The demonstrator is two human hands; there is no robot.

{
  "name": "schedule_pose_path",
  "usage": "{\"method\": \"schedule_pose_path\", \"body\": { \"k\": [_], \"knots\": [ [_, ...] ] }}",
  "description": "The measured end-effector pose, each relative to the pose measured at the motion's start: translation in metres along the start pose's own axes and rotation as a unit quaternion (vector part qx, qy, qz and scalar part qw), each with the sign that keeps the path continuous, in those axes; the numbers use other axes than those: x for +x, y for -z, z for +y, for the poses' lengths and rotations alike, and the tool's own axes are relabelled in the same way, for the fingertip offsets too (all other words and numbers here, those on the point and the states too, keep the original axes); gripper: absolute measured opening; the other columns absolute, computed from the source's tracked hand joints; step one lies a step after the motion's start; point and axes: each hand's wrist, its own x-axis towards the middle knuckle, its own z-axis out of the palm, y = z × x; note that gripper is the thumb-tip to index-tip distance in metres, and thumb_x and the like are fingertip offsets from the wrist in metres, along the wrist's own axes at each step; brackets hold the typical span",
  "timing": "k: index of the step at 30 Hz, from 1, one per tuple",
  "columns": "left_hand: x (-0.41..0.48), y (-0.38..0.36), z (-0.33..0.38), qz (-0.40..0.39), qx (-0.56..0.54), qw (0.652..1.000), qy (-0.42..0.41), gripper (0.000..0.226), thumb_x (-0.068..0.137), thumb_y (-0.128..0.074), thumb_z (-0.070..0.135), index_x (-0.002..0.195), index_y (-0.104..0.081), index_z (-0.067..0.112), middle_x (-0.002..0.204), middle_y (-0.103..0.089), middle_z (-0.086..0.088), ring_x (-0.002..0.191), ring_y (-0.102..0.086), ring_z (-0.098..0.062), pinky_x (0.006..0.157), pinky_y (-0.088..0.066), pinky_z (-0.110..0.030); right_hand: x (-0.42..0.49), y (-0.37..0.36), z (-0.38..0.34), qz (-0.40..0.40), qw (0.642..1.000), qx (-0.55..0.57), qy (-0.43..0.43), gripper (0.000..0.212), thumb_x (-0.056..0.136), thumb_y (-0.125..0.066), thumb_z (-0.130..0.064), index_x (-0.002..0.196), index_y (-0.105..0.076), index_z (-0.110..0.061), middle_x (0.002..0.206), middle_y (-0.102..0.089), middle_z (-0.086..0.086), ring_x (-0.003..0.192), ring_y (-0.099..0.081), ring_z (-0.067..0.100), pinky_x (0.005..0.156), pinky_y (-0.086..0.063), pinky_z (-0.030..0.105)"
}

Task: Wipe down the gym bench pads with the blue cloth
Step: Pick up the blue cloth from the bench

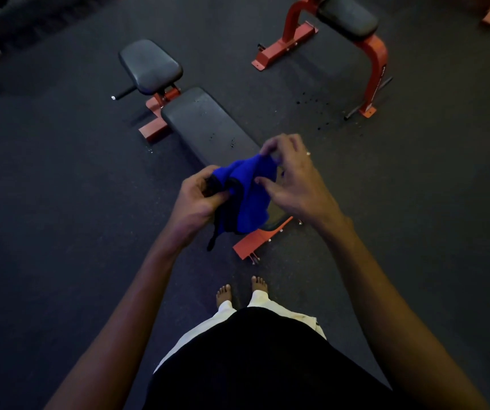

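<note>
A blue cloth (245,193) with a dark edge hangs bunched between both hands, above the near end of a gym bench. My left hand (198,199) grips its left side with curled fingers. My right hand (289,176) pinches its upper right corner with thumb and fingertips. The bench has a long black back pad (205,125) speckled with droplets and a smaller black seat pad (150,66) beyond it, on a red frame (255,241). The cloth and hands hide the long pad's near end.
A second bench with a black pad (347,16) on a red frame (377,63) stands at the back right. Dark wet spots (317,113) dot the rubber floor (60,202) between the benches. My bare feet (241,291) stand just short of the near bench's base.
</note>
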Motion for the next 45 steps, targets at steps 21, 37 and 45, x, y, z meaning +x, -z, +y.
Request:
{"method": "schedule_pose_path", "body": {
  "k": [21,37,45],
  "knots": [
    [0.016,0.029,-0.072,-0.013,-0.261,0.953,0.156,0.055,0.107,-0.031,0.052,0.131,-0.065,0.016,0.136,-0.065,-0.013,0.121,-0.064,-0.028,0.101,-0.054,-0.043,-0.022,-0.049,0.025,-0.033,0.977,-0.13,0.164,0.045,0.072,-0.073,0.005,0.114,-0.059,-0.006,0.125,-0.052,0.016,0.117,-0.055,0.029,0.099,-0.05,0.039],
    [0.093,0.004,-0.188,-0.076,0.024,0.955,0.286,0.066,0.079,-0.082,0.048,0.132,-0.059,0.017,0.124,-0.071,-0.002,0.115,-0.068,-0.014,0.097,-0.054,-0.029,-0.059,-0.153,0.169,-0.004,0.971,0.093,-0.222,0.083,0.072,-0.081,-0.015,0.148,-0.047,-0.015,0.147,-0.049,0.004,0.133,-0.052,0.015,0.111,-0.045,0.043],
    [0.231,0.021,-0.315,-0.11,0.328,0.898,0.271,0.046,0.101,-0.059,0.044,0.136,-0.057,0.013,0.13,-0.06,0.0,0.12,-0.058,-0.017,0.096,-0.043,-0.03,-0.016,-0.198,0.374,0.102,0.907,-0.075,-0.402,0.084,0.075,-0.076,-0.017,0.152,-0.044,-0.023,0.149,-0.044,0.017,0.128,-0.052,0.041,0.105,-0.046,0.052]
  ]
}}
